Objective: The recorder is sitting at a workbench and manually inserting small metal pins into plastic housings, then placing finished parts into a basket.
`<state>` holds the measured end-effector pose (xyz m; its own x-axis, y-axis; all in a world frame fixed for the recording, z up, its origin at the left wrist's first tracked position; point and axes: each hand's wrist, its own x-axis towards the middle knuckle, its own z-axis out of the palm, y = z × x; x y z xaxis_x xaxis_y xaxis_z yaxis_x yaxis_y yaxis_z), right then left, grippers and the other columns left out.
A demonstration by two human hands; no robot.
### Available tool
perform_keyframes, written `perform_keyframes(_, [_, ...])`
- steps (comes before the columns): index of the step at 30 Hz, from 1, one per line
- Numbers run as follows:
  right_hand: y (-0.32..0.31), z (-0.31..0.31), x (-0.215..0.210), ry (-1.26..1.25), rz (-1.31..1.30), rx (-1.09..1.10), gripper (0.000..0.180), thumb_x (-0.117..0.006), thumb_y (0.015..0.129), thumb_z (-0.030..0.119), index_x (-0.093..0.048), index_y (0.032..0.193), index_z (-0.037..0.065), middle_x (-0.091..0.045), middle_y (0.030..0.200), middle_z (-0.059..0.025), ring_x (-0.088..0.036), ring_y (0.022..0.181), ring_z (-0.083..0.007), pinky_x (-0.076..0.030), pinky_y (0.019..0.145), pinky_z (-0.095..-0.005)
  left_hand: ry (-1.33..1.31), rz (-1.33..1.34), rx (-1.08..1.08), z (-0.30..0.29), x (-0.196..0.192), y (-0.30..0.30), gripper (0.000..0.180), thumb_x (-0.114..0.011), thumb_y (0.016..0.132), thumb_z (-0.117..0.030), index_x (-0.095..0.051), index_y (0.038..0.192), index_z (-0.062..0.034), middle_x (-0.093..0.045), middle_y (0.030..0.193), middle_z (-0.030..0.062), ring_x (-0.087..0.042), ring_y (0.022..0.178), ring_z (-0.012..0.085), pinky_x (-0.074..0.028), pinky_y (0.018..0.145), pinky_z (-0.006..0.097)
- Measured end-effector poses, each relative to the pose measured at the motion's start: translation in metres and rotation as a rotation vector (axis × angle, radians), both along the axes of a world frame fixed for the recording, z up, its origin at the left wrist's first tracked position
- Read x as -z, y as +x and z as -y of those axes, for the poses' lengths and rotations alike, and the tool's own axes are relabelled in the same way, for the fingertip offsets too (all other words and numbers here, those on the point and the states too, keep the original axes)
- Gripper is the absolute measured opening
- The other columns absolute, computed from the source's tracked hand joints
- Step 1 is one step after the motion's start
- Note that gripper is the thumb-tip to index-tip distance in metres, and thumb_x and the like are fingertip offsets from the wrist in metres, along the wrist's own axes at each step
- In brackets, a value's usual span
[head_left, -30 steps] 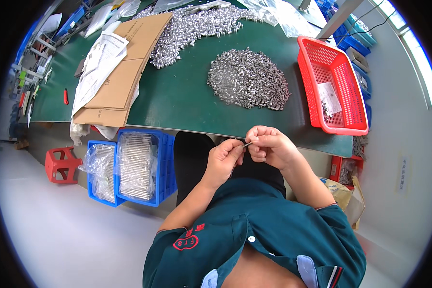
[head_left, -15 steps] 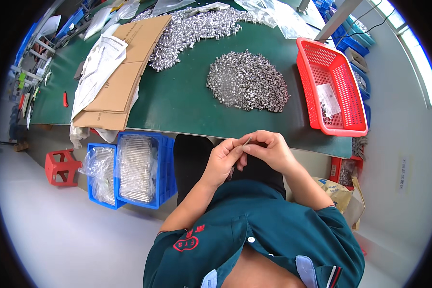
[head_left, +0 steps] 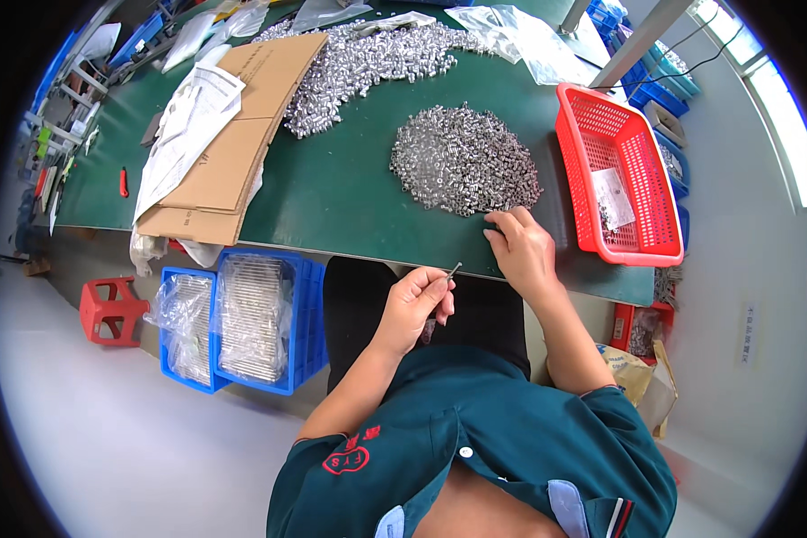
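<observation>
My left hand [head_left: 417, 303] is closed over my lap, just off the table's near edge. Its thumb and forefinger pinch a thin metal pin [head_left: 455, 271], whose tip sticks up to the right. Something small and dark shows below these fingers, too blurred to name. At the near side of a pile of small dark-silver metal sleeves [head_left: 466, 157], my right hand [head_left: 524, 247] rests with its fingertips by the lowest pieces. A gap shows between its thumb and forefinger, and I see nothing held there.
A red perforated basket [head_left: 592, 220] with a paper slip stands right of the pile. Shinier metal pieces [head_left: 368, 63] spread behind. Flattened cardboard [head_left: 229, 166] and papers lie left on the green table [head_left: 323, 197]. Blue crates [head_left: 309, 332] and a red stool [head_left: 112, 309] stand below.
My right hand has left my left hand and moved forward and right to the sleeve pile. My left hand has stayed nearly in place, and the pin now shows more plainly.
</observation>
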<state>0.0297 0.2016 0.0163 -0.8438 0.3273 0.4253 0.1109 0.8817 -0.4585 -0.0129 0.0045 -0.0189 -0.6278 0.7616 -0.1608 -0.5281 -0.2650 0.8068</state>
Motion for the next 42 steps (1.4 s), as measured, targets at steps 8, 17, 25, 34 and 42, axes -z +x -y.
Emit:
perform_keyframes(8, [0.003,-0.002,0.001,-0.068,0.056,-0.018,0.01,-0.069,0.073,0.008,-0.063,0.081,0.007,-0.06,0.078,-0.007,-0.061,0.071,-0.0257,-0.05,0.062,-0.0346,-0.027,-0.018,-0.017,-0.001,0.001,0.0,0.015,-0.051,0.094,-0.015,-0.055,0.092,-0.0008,-0.057,0.068,0.0039,-0.051,0.057,0.0079,-0.043,0.054,0.02])
perform_keyframes(17, [0.009,0.014,-0.016,-1.142,0.239,-0.184,0.01,-0.063,0.085,0.007,-0.063,0.092,0.0,-0.063,0.078,-0.0041,-0.058,0.062,-0.0098,-0.046,0.055,-0.0231,-0.075,-0.068,-0.041,-0.002,0.0,-0.001,0.015,-0.052,0.094,-0.016,-0.056,0.093,-0.0017,-0.057,0.069,0.0028,-0.051,0.058,0.0065,-0.042,0.054,0.019])
perform_keyframes(25, [0.013,0.023,-0.02,-1.284,0.295,-0.266,0.01,-0.06,0.087,0.007,-0.061,0.094,-0.001,-0.063,0.078,-0.0029,-0.058,0.065,-0.0069,-0.049,0.057,-0.0206,-0.142,-0.141,-0.025,0.0,-0.003,0.001,0.016,-0.051,0.094,-0.016,-0.056,0.092,-0.0011,-0.058,0.068,0.004,-0.052,0.059,0.0085,-0.041,0.054,0.02])
perform_keyframes(34, [0.017,0.025,-0.038,-0.44,0.207,-0.465,0.006,-0.061,0.082,-0.001,-0.061,0.087,-0.004,-0.06,0.075,-0.0066,-0.061,0.064,-0.0106,-0.05,0.057,-0.0243,-0.231,-0.204,0.029,0.004,-0.001,-0.001,0.016,-0.051,0.094,-0.015,-0.056,0.092,-0.0005,-0.058,0.068,0.0041,-0.051,0.057,0.0077,-0.041,0.051,0.019])
perform_keyframes(42, [0.016,0.026,-0.025,-1.005,0.353,-0.377,0.018,-0.069,0.079,0.005,-0.063,0.095,0.0,-0.059,0.076,-0.0008,-0.054,0.069,-0.0065,-0.046,0.064,-0.0223,-0.043,-0.044,0.017,0.001,-0.01,0.0,0.016,-0.05,0.094,-0.015,-0.055,0.094,-0.0006,-0.057,0.068,0.0043,-0.052,0.057,0.0089,-0.042,0.052,0.02])
